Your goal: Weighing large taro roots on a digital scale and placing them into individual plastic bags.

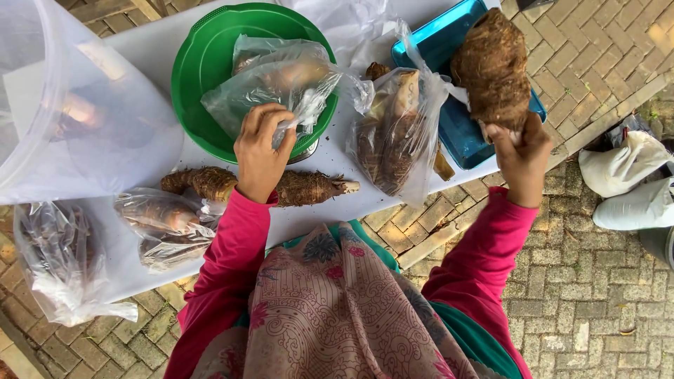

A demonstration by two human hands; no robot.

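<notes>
My right hand (521,154) holds up a large brown hairy taro root (493,67) by its lower end, above the blue tray (460,130). My left hand (260,151) pinches the edge of a clear plastic bag (274,84) with a root inside, lying in the green bowl (203,60). Both arms wear pink sleeves. A loose long taro root (312,188) lies on the white table (140,45) just under my left wrist.
Another clear bag of roots (393,133) leans between bowl and tray. More bagged roots (165,224) lie at the left front, one bag (53,260) hanging over the table edge. A big clear bag (77,112) sits far left. White sacks (628,165) rest on the brick paving at right.
</notes>
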